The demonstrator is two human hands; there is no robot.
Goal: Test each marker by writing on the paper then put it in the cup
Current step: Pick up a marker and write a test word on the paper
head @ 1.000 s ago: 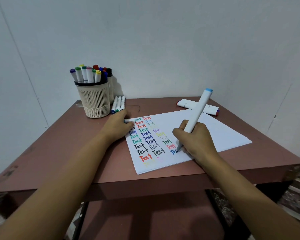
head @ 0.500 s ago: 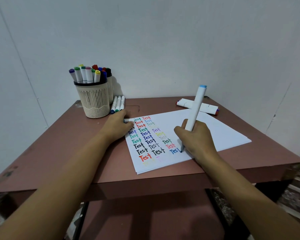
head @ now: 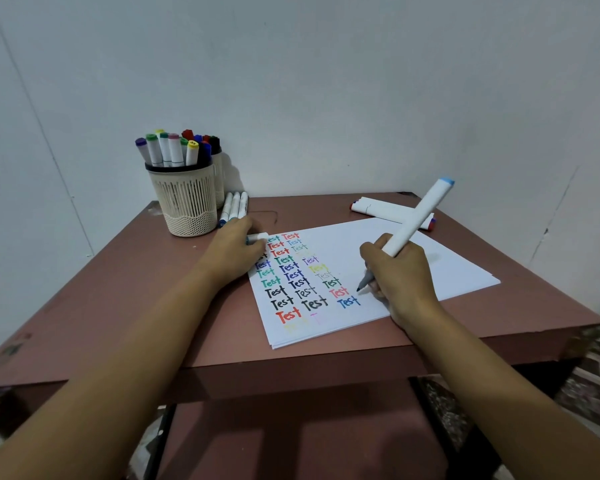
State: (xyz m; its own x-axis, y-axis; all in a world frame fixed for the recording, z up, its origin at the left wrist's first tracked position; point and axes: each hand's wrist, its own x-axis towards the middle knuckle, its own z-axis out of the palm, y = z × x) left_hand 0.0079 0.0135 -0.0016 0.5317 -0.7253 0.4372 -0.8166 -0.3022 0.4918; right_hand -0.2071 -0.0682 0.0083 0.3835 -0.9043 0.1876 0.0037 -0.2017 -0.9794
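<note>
My right hand (head: 400,275) grips a white marker (head: 418,216) with a blue end cap, its tip lifted just above the white paper (head: 413,258) beside a finished blue "Test". Rows of coloured "Test" words cover the paper's left part. My left hand (head: 234,252) rests on the paper's top-left corner and holds a small white marker cap (head: 258,237). A cream slotted cup (head: 186,199) stands at the back left, holding several capped markers.
Three markers (head: 234,206) lie side by side right of the cup. Two more markers (head: 387,207) lie at the table's back right, behind the paper. The reddish-brown table (head: 111,289) meets a white wall at the back.
My right hand finished the blue "Test" and raised the marker tip off the paper, tilting the marker further right. My left hand stayed in place.
</note>
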